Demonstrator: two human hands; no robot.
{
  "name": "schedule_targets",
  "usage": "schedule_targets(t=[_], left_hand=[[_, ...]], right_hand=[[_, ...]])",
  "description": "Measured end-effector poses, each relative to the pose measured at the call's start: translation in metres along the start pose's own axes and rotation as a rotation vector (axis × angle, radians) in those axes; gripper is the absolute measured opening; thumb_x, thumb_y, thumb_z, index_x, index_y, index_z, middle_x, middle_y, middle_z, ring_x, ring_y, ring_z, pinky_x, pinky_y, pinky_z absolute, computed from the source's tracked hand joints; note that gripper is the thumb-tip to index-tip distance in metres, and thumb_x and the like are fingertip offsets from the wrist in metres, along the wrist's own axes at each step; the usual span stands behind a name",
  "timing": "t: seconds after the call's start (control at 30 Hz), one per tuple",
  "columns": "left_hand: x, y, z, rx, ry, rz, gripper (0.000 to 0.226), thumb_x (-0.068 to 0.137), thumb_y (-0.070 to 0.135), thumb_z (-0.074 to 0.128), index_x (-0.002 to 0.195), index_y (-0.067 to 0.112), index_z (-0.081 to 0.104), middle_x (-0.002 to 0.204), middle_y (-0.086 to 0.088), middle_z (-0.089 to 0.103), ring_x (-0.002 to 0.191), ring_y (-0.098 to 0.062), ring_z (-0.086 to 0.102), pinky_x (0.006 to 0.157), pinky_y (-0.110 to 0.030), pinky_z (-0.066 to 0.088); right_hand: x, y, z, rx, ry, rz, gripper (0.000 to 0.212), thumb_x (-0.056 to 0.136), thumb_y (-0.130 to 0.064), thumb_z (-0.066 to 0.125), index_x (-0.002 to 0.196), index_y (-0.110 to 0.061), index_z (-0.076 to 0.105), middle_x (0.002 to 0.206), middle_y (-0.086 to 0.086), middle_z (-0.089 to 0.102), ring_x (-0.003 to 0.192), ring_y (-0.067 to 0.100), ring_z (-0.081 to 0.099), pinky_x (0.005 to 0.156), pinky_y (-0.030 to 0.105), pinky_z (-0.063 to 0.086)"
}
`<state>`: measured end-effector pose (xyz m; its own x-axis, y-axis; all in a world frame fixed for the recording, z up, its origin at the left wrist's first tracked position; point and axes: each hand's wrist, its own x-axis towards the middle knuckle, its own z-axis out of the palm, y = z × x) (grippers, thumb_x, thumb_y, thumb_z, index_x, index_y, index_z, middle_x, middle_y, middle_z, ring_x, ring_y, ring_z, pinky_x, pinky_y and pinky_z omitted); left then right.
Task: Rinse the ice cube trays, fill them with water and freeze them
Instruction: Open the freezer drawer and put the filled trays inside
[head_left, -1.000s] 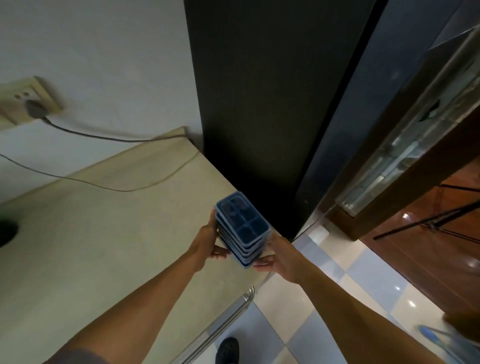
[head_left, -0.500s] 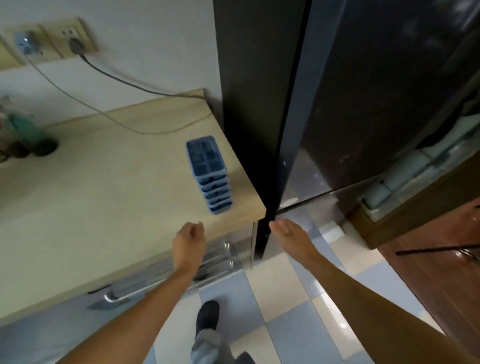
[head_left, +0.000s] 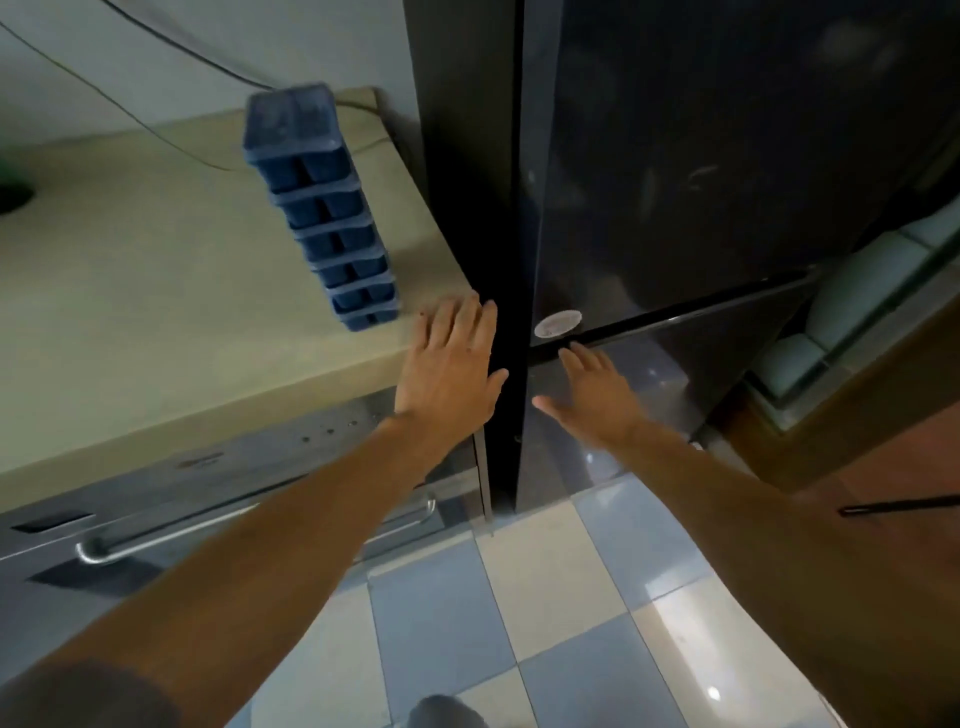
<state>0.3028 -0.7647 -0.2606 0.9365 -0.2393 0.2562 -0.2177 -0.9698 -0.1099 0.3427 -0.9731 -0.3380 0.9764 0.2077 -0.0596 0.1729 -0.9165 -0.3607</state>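
At the front of the black fridge (head_left: 675, 156), both hands were spread flat, fingers straight, holding nothing. The left hand (head_left: 449, 358) hovered at the corner of the beige counter (head_left: 156, 312). The right hand (head_left: 592, 389) was at three o'clock from it, by the seam between two doors. One stack of six blue ice cube trays (head_left: 332, 218) stood on the counter at ten o'clock of the left hand. Blue-and-white floor tiles (head_left: 545, 571) lay at six o'clock.

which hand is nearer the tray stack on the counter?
Left. The left hand is just right of the base of the tray stack, at the corner of the counter, apart from it. The right hand is farther right, before the lower fridge door.
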Motion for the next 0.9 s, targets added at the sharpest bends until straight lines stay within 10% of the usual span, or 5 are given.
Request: schedule_targets(t=[0.33,0.6,0.77,0.9], left_hand=[[0.016,0.006,0.077,0.241,0.690,-0.074,0.049,0.089,0.045,0.059,0.129,0.017,0.052,0.124,-0.007,0.060,0.108,-0.030,0.054,0.097,-0.045,0.039],[0.009,0.023,0.059,0.219,0.535,-0.170,0.055,0.088,0.039,0.067,0.134,0.014,0.049,0.128,-0.009,0.059,0.117,-0.034,0.051,0.103,-0.050,0.038],[0.008,0.022,0.062,0.237,0.551,-0.161,0.061,0.085,0.040,0.070,0.135,0.014,0.048,0.132,-0.007,0.057,0.121,-0.031,0.050,0.104,-0.047,0.034],[0.002,0.021,0.053,0.203,0.497,-0.150,0.067,0.086,0.046,0.069,0.141,0.017,0.044,0.140,-0.004,0.054,0.130,-0.029,0.048,0.107,-0.045,0.034]], right_hand=[[0.029,0.030,0.054,-0.206,0.494,-0.209,0.076,0.091,-0.070,0.051,0.135,-0.008,0.057,0.137,0.012,0.058,0.131,0.036,0.046,0.098,0.051,0.045],[-0.041,0.073,0.073,-0.133,0.288,-0.154,0.057,0.095,-0.067,0.052,0.121,-0.017,0.044,0.099,0.003,0.061,0.101,0.031,0.062,0.069,0.036,0.039],[-0.017,0.045,0.056,-0.092,0.431,-0.302,0.080,0.095,-0.068,0.049,0.153,-0.014,0.034,0.156,0.005,0.039,0.147,0.027,0.031,0.115,0.047,0.035],[-0.001,0.033,0.065,-0.154,0.350,-0.266,0.088,0.096,-0.068,0.049,0.159,-0.012,0.023,0.165,0.008,0.024,0.155,0.030,0.014,0.124,0.051,0.018]])
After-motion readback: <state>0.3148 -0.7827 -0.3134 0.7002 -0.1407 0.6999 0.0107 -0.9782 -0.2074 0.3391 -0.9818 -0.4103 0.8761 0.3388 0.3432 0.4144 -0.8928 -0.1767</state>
